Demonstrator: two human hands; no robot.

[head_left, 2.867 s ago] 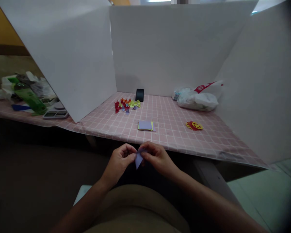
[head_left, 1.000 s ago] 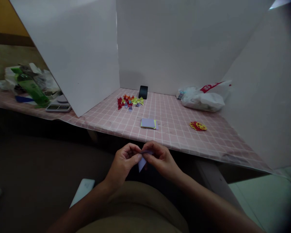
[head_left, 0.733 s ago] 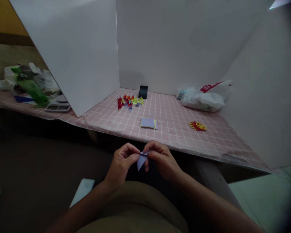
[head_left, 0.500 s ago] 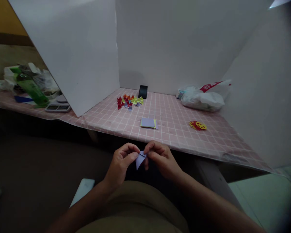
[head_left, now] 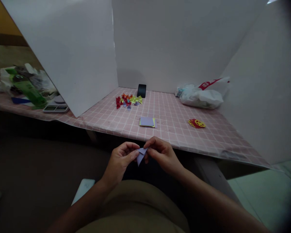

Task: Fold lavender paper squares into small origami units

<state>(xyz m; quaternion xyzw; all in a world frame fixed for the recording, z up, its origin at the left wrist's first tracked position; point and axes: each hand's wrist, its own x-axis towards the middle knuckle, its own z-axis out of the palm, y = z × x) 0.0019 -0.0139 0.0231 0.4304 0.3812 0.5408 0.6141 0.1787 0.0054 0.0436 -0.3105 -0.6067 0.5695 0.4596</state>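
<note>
Between my hands, in front of the table's near edge, is a folded piece of lilac paper [head_left: 141, 158] with a long point hanging down and a flap across its top. My left hand [head_left: 121, 159] pinches its left side between thumb and forefinger. On the right, my right hand [head_left: 162, 156] pinches the upper right corner, its other fingers curled behind. A stack of square paper sheets [head_left: 146, 121], lilac on top with yellow showing at the edge, lies on the table just beyond. Farther back sits a cluster of small folded paper pieces [head_left: 128, 100] in red, orange, yellow and lilac.
A pink checked cloth covers the table [head_left: 169, 129]. A black phone [head_left: 142, 91] leans at the back; a white plastic bag [head_left: 202, 97] and red-yellow cutouts [head_left: 197, 123] lie right. White panels surround the area. Left are a green bottle [head_left: 29, 90] and a scale [head_left: 55, 108].
The lilac paper has turned slightly in my fingers, and its top flap now shows wider. Both hands stay pinched on it. The whole view has shifted a little.
</note>
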